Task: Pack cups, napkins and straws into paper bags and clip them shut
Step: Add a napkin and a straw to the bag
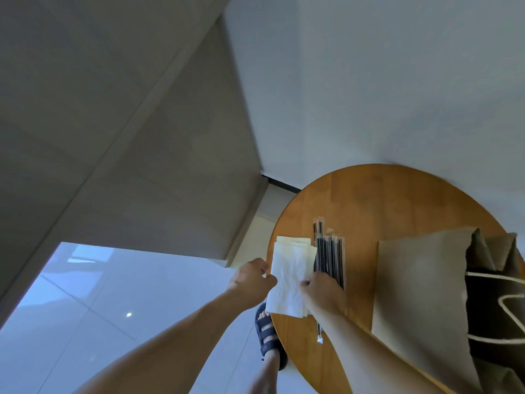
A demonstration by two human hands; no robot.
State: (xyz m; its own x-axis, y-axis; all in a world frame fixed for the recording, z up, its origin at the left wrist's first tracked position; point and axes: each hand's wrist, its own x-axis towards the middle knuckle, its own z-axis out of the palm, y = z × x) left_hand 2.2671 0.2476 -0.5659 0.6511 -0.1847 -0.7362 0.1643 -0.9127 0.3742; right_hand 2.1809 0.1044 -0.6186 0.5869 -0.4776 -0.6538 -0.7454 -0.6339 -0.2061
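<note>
Napkins (294,245) lie stacked at the left edge of the round table (369,200). Both hands pinch the crumpled top napkin (288,282): the left hand (251,280) curls on its left edge, the right hand (324,294) on its right side. Just beside the stack, toward the table's middle, lie black straws (329,251) in clear wrappers. Flat brown paper bags (420,285) cover the right part, with a black bag (494,302) against them at the right edge.

You have white napkins (292,275) stacked and creased, overhanging the left edge of the table (369,200). Black straws (331,253) in clear sleeves lie side by side against their right. A flat brown paper bag (420,282) lies further right
</note>
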